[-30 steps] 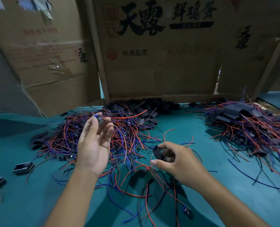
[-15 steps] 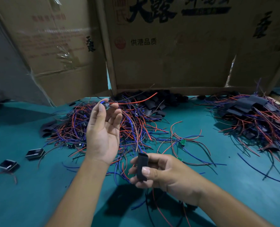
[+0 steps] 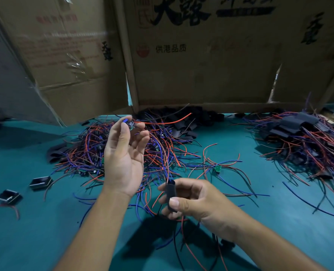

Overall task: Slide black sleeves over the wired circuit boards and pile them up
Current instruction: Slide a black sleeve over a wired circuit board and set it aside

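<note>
**Board in my left fingertips, sleeve in my right: how they should handle**

My left hand is raised palm-up above the big loose tangle of red and blue wired boards on the teal table top, and its thumb and fingertips pinch a small green circuit board with a blue part on it. One red wire arcs off the board to the right; others trail down. My right hand sits nearer to me than that tangle, thumb and fingers closed around a short black soft tube sleeve, held upright with its open mouth facing up

I judge the board light and stiff but delicate at its solder joints, so I'd keep the hold on its edges and never haul on the wires. The sleeve looks limp and easily flattened; a light squeeze on its sides should keep the mouth open. The wires are springy and will likely snag, so they should feed in first

Right of the tangle, well apart, lies the heap of finished sleeved boards. Behind the tangle, against the brown cardboard wall, is a stock of spare black sleeves
</note>
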The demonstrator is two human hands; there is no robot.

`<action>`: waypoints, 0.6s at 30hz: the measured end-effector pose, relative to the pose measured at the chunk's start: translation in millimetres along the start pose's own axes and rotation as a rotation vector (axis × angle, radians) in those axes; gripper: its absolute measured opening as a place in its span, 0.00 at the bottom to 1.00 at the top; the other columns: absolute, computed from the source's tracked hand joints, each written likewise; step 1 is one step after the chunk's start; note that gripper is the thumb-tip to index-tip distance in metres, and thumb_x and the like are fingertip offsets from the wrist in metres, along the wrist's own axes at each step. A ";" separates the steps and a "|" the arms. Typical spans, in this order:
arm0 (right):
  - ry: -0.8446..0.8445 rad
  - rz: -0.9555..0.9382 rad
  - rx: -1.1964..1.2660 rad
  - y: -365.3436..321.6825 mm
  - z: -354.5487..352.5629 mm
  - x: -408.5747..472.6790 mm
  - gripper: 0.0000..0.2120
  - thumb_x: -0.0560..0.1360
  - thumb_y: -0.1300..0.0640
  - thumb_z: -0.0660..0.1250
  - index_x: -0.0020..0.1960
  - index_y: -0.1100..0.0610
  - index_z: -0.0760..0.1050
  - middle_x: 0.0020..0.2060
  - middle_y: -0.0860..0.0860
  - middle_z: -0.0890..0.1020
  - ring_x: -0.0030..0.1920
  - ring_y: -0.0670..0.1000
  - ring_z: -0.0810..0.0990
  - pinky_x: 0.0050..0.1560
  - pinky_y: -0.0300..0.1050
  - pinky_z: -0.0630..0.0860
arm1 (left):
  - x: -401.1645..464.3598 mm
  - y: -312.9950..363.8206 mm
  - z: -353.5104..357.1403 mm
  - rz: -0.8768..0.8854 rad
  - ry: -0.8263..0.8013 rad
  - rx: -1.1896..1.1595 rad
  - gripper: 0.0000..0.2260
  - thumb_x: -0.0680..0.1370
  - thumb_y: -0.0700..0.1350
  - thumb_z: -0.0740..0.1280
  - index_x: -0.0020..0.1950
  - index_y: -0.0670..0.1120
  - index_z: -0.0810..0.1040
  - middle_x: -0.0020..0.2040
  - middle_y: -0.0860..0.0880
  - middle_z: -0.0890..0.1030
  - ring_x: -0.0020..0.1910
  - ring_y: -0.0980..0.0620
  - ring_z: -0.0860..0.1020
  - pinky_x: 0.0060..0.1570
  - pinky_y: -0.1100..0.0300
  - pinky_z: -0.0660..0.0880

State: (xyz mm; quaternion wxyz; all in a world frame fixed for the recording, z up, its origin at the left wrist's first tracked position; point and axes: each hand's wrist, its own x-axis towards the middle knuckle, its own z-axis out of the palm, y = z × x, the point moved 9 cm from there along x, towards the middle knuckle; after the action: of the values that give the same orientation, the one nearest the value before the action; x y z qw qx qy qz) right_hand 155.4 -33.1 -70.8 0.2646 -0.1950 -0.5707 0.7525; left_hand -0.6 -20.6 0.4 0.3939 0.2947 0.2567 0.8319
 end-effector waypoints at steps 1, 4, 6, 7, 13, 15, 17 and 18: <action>-0.005 0.001 0.008 0.1 0.4 -0.3 0.15 0.72 0.61 0.72 0.58 0.61 0.79 0.49 0.59 0.84 0.44 0.55 0.83 0.46 0.44 0.79 | 0.0 0.9 0.0 0.007 -0.005 0.005 0.07 0.82 0.44 0.59 0.55 0.47 0.76 0.44 0.48 0.84 0.41 0.54 0.82 0.44 0.64 0.79; -0.021 0.007 0.024 1.5 3.0 -0.7 0.15 0.72 0.62 0.72 0.58 0.60 0.80 0.50 0.60 0.84 0.45 0.56 0.83 0.46 0.44 0.79 | 0.2 2.9 -0.6 0.021 -0.013 0.013 0.07 0.82 0.44 0.60 0.55 0.47 0.77 0.44 0.48 0.84 0.41 0.54 0.82 0.44 0.64 0.79; -0.023 0.010 0.024 2.1 4.0 -1.0 0.14 0.71 0.62 0.72 0.57 0.59 0.80 0.50 0.60 0.83 0.46 0.57 0.83 0.46 0.44 0.80 | 0.1 3.1 -0.9 0.026 -0.013 0.013 0.07 0.82 0.44 0.60 0.54 0.47 0.77 0.44 0.48 0.84 0.41 0.54 0.82 0.44 0.64 0.79; -0.021 0.008 0.022 1.6 3.9 -1.1 0.14 0.71 0.62 0.72 0.57 0.59 0.80 0.50 0.60 0.83 0.46 0.57 0.83 0.46 0.44 0.79 | -0.1 3.2 -0.7 0.029 -0.015 0.013 0.06 0.81 0.44 0.60 0.54 0.47 0.77 0.44 0.48 0.84 0.41 0.54 0.82 0.44 0.64 0.79; 0.037 -0.035 -0.011 -3.8 -1.0 -0.1 0.13 0.70 0.61 0.73 0.55 0.59 0.81 0.47 0.63 0.82 0.43 0.55 0.83 0.43 0.43 0.80 | -1.6 4.9 3.5 0.070 -0.066 0.064 0.07 0.80 0.44 0.61 0.56 0.46 0.75 0.45 0.46 0.84 0.42 0.53 0.82 0.45 0.63 0.79; 0.069 -0.046 -0.008 -5.3 -4.7 0.8 0.12 0.69 0.59 0.73 0.53 0.58 0.81 0.45 0.63 0.82 0.41 0.55 0.83 0.42 0.43 0.80 | -2.7 5.4 5.5 0.079 -0.090 0.087 0.07 0.80 0.43 0.61 0.56 0.46 0.76 0.45 0.45 0.84 0.41 0.52 0.82 0.46 0.62 0.79; 0.106 -0.045 -0.006 -4.9 -10.8 1.8 0.14 0.69 0.58 0.74 0.53 0.60 0.81 0.45 0.62 0.83 0.41 0.55 0.83 0.43 0.43 0.81 | -3.9 4.3 8.3 0.075 -0.118 0.100 0.07 0.80 0.43 0.61 0.56 0.45 0.76 0.46 0.45 0.83 0.41 0.52 0.82 0.46 0.62 0.79; 0.125 -0.044 -0.012 -4.6 -14.0 2.3 0.15 0.68 0.57 0.74 0.53 0.62 0.80 0.44 0.61 0.83 0.41 0.54 0.82 0.43 0.44 0.80 | -4.8 2.6 10.1 0.065 -0.136 0.103 0.07 0.80 0.43 0.61 0.56 0.45 0.75 0.46 0.44 0.83 0.41 0.51 0.82 0.45 0.62 0.79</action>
State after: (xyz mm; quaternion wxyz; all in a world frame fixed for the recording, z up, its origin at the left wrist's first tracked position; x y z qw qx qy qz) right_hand 162.8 -20.2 -70.2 0.3148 -0.2305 -0.5619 0.7294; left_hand 7.6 -24.0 7.8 0.3673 0.3786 0.2623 0.8081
